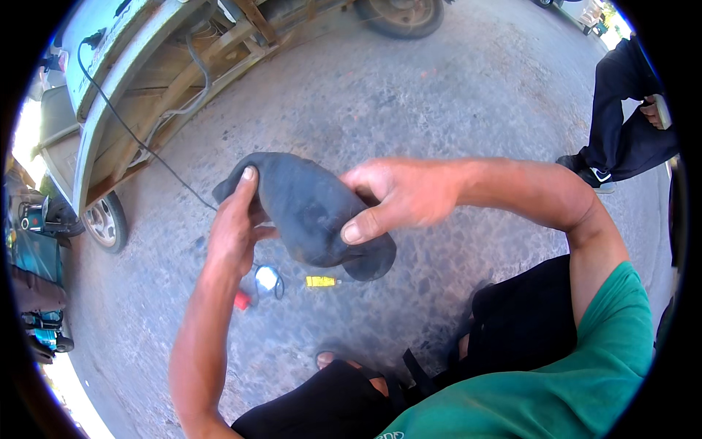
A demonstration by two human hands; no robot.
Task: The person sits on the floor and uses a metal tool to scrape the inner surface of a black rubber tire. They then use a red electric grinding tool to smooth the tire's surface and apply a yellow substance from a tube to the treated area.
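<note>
Both of my hands hold a black rubber inner tube [311, 208], folded flat, above the concrete ground. My left hand [235, 223] grips its left end, thumb lying along the top edge. My right hand [391, 196] pinches its right side, thumb pressed onto the rubber near the lower end. I am crouching; my knees in black trousers and my green shirt fill the lower right.
On the ground under the tube lie a small yellow tube [320, 281], a round shiny tin [268, 279] and a red object [242, 300]. A cart with wheels [106, 219] stands at left, a black cable [139, 143] trailing from it. Another person [621, 124] in dark trousers is at right.
</note>
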